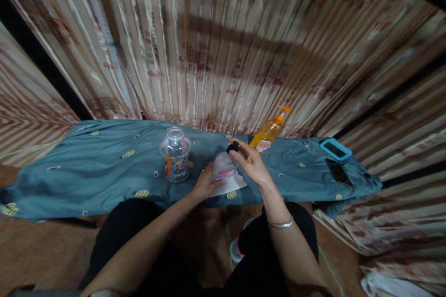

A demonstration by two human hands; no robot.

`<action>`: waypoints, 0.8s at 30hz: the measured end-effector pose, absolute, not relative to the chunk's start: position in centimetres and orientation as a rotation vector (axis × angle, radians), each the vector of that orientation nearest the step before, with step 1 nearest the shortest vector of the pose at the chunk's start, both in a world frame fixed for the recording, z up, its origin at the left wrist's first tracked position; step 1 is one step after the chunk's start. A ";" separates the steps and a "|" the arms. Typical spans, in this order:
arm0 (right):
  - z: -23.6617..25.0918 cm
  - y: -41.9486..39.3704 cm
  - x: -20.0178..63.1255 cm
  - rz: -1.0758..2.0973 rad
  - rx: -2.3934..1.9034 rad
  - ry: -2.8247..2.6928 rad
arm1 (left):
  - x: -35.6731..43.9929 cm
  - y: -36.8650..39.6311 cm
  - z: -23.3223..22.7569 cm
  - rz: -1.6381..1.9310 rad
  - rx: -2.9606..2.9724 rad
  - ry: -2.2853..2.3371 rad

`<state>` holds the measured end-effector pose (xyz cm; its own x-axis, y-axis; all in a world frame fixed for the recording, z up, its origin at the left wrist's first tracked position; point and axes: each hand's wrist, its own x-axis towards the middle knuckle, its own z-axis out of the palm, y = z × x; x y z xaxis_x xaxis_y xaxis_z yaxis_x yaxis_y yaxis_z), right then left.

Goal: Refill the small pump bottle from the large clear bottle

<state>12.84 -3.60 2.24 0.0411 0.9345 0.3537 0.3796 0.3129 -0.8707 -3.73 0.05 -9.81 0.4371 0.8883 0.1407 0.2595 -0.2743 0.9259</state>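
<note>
Near the table's front edge, my left hand (206, 183) is wrapped round the side of a clear plastic bottle (222, 165) with pink markings. My right hand (251, 161) pinches a black cap (232, 147) between thumb and fingers at the bottle's top. Whether the cap touches the bottle's neck, I cannot tell. Under the bottle lies a white paper (237, 183) with a ragged edge. To the left of my hands, a clear plastic cup-like container (179, 171) with an orange print stands upright, its narrow round mouth uncovered.
A pump bottle of yellow liquid (267, 133) leans behind my right hand. At the table's right end lie a blue-framed device (336, 149) and a dark phone (338, 172). A blue-green patterned cloth (104, 167) covers the table; a striped curtain (223, 55) hangs behind it.
</note>
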 end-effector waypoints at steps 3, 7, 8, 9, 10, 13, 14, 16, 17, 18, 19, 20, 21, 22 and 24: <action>3.3 -3.4 13.8 0.745 -1.162 -1.447 | -3.7 0.2 -9.8 0.848 1.810 1.005; 3.1 -3.4 16.3 0.661 -1.182 -1.327 | -3.8 0.4 -10.0 0.827 1.825 1.016; 2.4 -3.5 17.2 0.637 -1.227 -1.335 | -3.8 0.4 -10.1 0.828 1.832 1.017; 1.5 -3.7 18.1 0.580 -1.318 -1.381 | -3.8 0.4 -10.2 0.828 1.837 1.021; 0.4 -4.0 19.1 0.528 -1.390 -1.392 | -3.8 0.4 -10.2 0.827 1.841 1.028; -3.7 -5.2 21.4 0.481 -1.607 -1.396 | -3.8 0.3 -10.0 0.816 1.844 1.047; -5.0 -5.6 21.9 0.469 -1.676 -1.390 | -3.8 0.3 -9.9 0.814 1.841 1.046; -7.3 -6.3 22.5 0.441 -1.788 -1.406 | -3.8 0.2 -9.6 0.819 1.827 1.035; -8.2 -6.5 22.6 0.423 -1.831 -1.423 | -3.8 0.2 -9.5 0.825 1.818 1.031; -9.0 -6.6 22.7 0.404 -1.867 -1.445 | -3.8 0.2 -9.5 0.834 1.809 1.028; -9.7 -6.7 22.6 0.385 -1.896 -1.470 | -3.7 0.2 -9.5 0.843 1.803 1.026; -10.3 -6.6 22.5 0.362 -1.916 -1.497 | -3.7 0.3 -9.5 0.854 1.797 1.023; -10.8 -6.5 22.3 0.338 -1.929 -1.528 | -3.7 0.3 -9.6 0.864 1.793 1.018; -11.2 -6.3 22.2 0.311 -1.935 -1.560 | -3.8 0.3 -9.7 0.874 1.790 1.009; -12.0 -5.8 22.0 0.251 -1.935 -1.623 | -3.9 0.3 -9.8 0.889 1.793 0.990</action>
